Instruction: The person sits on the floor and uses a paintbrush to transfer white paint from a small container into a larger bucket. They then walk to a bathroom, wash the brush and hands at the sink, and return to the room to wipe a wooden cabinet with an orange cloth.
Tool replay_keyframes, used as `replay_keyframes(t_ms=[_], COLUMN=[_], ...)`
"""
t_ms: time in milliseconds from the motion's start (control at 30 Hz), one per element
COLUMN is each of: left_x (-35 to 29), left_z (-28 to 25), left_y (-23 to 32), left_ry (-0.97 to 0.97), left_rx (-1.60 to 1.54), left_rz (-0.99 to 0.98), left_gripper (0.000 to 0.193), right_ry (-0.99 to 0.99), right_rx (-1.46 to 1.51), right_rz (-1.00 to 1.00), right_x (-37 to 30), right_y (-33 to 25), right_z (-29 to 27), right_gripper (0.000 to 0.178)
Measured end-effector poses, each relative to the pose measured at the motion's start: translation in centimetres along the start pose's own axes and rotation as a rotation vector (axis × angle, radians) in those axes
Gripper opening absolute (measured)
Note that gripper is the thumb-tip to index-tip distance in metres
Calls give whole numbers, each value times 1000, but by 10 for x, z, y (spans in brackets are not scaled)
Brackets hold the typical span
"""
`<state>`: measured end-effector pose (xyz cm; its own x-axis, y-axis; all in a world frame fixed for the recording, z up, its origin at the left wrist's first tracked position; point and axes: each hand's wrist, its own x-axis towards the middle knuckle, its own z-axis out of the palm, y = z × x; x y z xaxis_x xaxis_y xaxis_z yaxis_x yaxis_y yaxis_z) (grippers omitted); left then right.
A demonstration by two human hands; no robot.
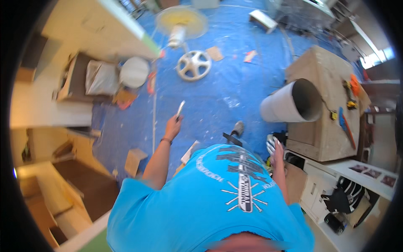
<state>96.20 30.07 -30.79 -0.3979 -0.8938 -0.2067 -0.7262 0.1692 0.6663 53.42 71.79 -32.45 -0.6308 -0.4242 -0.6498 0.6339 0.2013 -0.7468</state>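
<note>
My left hand (172,128) is closed round a slim hand tool (180,110) with a dark grip and a pale, blade-like end; its exact kind is too blurred to tell. The tool points away from me over the blue floor covering (218,96). My right hand (277,156) hangs low at my side, its fingers loosely stretched out and apparently holding nothing. Just beyond those fingers a striped white and dark item (270,143), perhaps a shoe, is partly hidden. A grey shoe (238,128) shows ahead of my shirt.
A wide grey tube (279,105) leans by a large tan box (308,134) with tools on top. Farther ahead are a white spoked wheel (194,75) and a blurred yellow disc (180,22). Left stand a white bucket (134,72) and wooden cabinets (54,180); a white cabinet (312,185) stands right.
</note>
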Motion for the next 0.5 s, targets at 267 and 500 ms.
replay_keyframes(t_ms=[267, 500], left_x=[-5, 124], left_z=[79, 118], left_y=[-26, 21], left_ry=[36, -44], left_rx=[-171, -15], left_rz=[-607, -486], left_gripper=[38, 37], right_ry=[-771, -849], right_rx=[909, 466], right_rz=[-23, -79], right_x=[124, 343], right_y=[-300, -414], right_z=[173, 251], right_gripper=[79, 71])
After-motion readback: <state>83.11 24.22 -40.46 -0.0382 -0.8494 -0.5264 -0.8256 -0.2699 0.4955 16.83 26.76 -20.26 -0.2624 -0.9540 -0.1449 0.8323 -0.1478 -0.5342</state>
